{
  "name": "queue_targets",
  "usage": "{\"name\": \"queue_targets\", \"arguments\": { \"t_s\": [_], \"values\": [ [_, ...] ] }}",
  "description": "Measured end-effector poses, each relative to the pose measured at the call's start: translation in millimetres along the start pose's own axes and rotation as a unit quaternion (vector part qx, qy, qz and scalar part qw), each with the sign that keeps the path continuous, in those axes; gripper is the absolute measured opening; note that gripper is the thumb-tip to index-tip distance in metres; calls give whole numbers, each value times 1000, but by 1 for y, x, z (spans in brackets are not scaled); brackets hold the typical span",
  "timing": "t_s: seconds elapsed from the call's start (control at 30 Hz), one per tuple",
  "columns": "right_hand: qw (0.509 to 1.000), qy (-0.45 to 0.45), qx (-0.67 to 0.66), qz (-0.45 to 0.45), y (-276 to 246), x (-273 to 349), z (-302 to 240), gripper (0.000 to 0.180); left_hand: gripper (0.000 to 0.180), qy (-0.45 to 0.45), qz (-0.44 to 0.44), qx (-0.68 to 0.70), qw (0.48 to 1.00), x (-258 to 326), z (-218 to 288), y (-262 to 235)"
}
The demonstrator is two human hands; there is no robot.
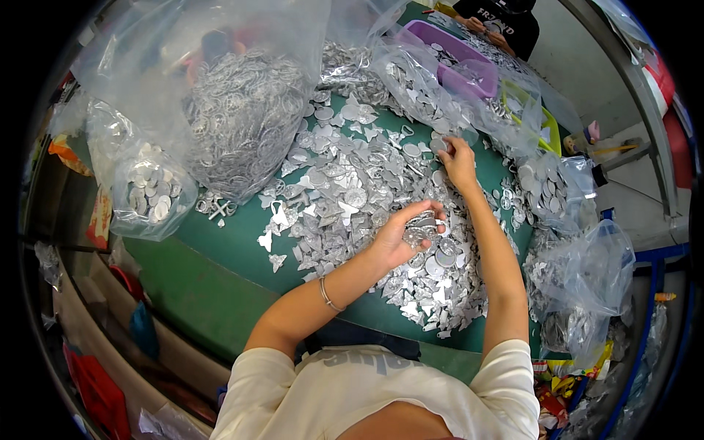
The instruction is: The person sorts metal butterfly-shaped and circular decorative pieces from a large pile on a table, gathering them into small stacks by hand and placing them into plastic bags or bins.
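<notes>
A wide pile of silvery flat metal pieces [337, 187], among them round discs and butterfly-like shapes, lies spread over the green table in front of me. Over the pile's near middle, my left hand [394, 238] is curled around several silvery metal pieces [421, 229], some of them round. Farther out, at the pile's far right edge, my right hand [460, 165] has its fingers closed on a round silvery metal disc [439, 144]. Part of the disc is hidden by the fingers.
A large clear bag of silvery pieces [246, 125] stands at the left, beside a smaller bag of discs [152, 192]. More filled bags [579, 271] line the right. Behind are a purple bin [462, 51] and a yellow-green basket [551, 128]. Across the table sits another person [506, 29].
</notes>
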State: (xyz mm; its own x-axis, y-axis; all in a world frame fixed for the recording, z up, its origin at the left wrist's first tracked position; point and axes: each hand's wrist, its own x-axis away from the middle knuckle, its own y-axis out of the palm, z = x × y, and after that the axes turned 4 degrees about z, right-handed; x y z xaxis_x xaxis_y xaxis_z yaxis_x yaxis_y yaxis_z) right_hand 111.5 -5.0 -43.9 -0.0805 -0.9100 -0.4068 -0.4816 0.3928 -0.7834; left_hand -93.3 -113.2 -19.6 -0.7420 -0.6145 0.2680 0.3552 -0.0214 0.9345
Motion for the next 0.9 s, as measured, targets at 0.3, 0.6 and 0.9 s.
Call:
{"name": "queue_targets", "arguments": {
  "t_s": [0.3, 0.6, 0.9],
  "values": [
    [765, 305, -568, -8, -37, 27, 26, 15, 21, 4, -33, 13, 999, -5, -5, -2],
    [913, 135, -304, -238, -74, 13, -19, 12, 22, 7, -7, -2, 1000, -3, -2, -3],
    [837, 347, -416, -81, -75, 33, 23, 31, 22, 12, -12, 19, 1000, -3, -3, 0]
  ]
}}
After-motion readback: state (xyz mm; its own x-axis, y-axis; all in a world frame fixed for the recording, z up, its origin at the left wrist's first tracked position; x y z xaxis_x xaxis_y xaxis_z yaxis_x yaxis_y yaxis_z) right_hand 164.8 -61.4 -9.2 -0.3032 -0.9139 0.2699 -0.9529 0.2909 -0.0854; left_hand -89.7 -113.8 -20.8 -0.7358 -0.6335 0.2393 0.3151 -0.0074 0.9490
